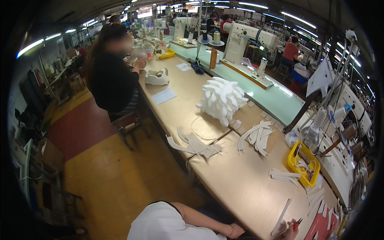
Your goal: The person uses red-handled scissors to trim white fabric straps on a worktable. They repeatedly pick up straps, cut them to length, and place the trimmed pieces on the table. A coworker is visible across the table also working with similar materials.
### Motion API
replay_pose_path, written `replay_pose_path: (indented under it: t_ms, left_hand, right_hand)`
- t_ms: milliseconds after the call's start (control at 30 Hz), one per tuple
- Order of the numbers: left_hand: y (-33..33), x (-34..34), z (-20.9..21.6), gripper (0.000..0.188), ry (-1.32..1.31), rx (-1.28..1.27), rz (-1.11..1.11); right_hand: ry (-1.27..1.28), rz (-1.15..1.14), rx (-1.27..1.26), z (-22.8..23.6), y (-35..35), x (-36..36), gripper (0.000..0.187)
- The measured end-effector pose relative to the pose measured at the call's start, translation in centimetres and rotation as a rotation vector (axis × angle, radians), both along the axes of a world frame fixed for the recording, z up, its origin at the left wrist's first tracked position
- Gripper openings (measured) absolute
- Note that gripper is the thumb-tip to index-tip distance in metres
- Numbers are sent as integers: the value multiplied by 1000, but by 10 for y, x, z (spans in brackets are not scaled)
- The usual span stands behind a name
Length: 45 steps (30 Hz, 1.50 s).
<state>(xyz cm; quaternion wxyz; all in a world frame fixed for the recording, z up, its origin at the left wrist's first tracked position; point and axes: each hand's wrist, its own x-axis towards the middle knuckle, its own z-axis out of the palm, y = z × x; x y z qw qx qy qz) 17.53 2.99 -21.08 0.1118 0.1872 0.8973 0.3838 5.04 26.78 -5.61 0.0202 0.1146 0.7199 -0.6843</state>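
My left hand (236,231) rests at the near edge of the table, fingers curled; whether anything is inside them is hidden. In my right hand (289,233), partly cut off by the lower border, are small red-handled snips (296,225) with dark tips. A long pale strip (281,217) lies on the tabletop just left of that hand. To its right is a red sheet (319,227) with light strips lying over and beside it. Farther up the table are a bundle of short white strips (285,176) and a yellow basket (291,162) with cords and small tools.
Curved light pieces (258,136) and a pile of flat cut pieces (200,146) lie mid-table. A spiky white foam-like stack (223,100) stands beyond. A co-worker (116,72) sits at the far left side. Sewing machines (250,42) line the opposite side.
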Motion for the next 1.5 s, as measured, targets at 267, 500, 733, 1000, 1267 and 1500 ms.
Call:
replay_pose_path:
  t_ms: [267,500,733,1000,1267,1500]
  left_hand:
    - [-75,-2,18,23,-307,-102,-59]
    - [-99,-1,50,27,-358,-157,68]
    - [-124,-31,60,31,-425,-138,179]
    - [-145,-76,81,35,-522,-142,232]
    - [-136,-53,75,39,-431,-154,216]
    - [-125,-27,68,43,-466,-276,20]
  right_hand:
    - [49,-93,-57,-23,14,2,26]
    - [7,-126,79,-2,-11,6,19]
    - [-124,-148,185,8,-43,-31,21]
    - [-237,-229,250,25,-56,-80,22]
    - [-180,-300,232,3,-37,-31,24]
    - [62,-245,-56,22,-15,57,23]
